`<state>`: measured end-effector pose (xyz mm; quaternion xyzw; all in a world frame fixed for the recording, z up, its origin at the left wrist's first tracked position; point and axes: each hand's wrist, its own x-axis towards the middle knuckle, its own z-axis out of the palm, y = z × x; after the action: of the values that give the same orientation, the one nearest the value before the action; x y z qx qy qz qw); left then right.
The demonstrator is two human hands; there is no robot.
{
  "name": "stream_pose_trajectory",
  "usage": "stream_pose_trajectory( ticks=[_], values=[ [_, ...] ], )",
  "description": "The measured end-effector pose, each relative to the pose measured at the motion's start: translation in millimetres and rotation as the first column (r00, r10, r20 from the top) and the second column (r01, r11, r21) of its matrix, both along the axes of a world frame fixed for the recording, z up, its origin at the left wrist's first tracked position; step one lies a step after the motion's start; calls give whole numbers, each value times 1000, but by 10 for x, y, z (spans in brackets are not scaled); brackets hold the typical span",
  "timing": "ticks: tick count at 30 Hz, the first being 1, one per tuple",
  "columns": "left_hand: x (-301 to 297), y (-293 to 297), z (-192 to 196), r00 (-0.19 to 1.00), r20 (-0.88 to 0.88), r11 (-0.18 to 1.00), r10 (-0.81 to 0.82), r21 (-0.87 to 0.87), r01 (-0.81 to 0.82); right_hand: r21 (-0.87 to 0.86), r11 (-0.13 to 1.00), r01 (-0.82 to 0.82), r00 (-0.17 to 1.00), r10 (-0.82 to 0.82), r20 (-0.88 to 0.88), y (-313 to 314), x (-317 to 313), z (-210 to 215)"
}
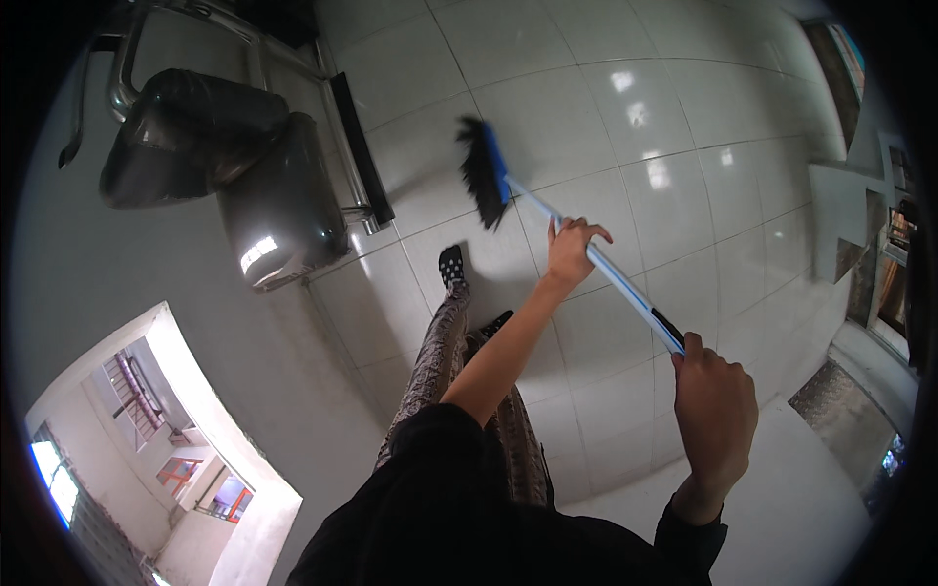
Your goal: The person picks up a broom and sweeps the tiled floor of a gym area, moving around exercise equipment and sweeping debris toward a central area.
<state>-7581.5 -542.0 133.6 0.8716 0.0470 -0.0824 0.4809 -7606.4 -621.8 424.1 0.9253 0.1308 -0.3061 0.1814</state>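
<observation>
A broom (625, 287) with a light blue handle slants across the view, its blue head with black bristles at the upper middle, over the tiles ahead of my feet. Midway down the handle, near the head end, my left hand (575, 250) is closed round it. My right hand (715, 408) grips the black-sleeved top end of the handle, nearer my body on the right. The bristles look slightly blurred; whether they press on the floor I cannot tell.
Pale glossy tiles (547, 107) form the floor. At the left stands a metal-framed bench with dark padded seats (278, 210), beside the wall. A window opening (176, 381) is at lower left. Ledges and doorways (860, 220) line the right side. My feet (450, 266) are on the tiles.
</observation>
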Motion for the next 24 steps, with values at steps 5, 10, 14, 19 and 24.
stream_pose_trajectory(
  ticks=[5,10,14,19,24],
  values=[
    [756,506,552,983,20,982,-185,-24,186,5,997,76,997,-76,-1,85,422,322],
    [675,1740,164,970,153,962,187,169,-213,574,801,171,971,-39,-235,531,1313,-249],
    [338,3024,-879,888,-53,821,457,410,-398,682,697,220,886,151,-439,1581,1795,-1919],
    [60,3706,-1859,726,-267,705,634,585,-401,584,801,127,905,147,-399,2540,1500,-2853],
    [855,3022,-1111,873,-101,766,477,535,-356,462,870,172,915,33,-403,2159,1950,-2102]
  ],
)
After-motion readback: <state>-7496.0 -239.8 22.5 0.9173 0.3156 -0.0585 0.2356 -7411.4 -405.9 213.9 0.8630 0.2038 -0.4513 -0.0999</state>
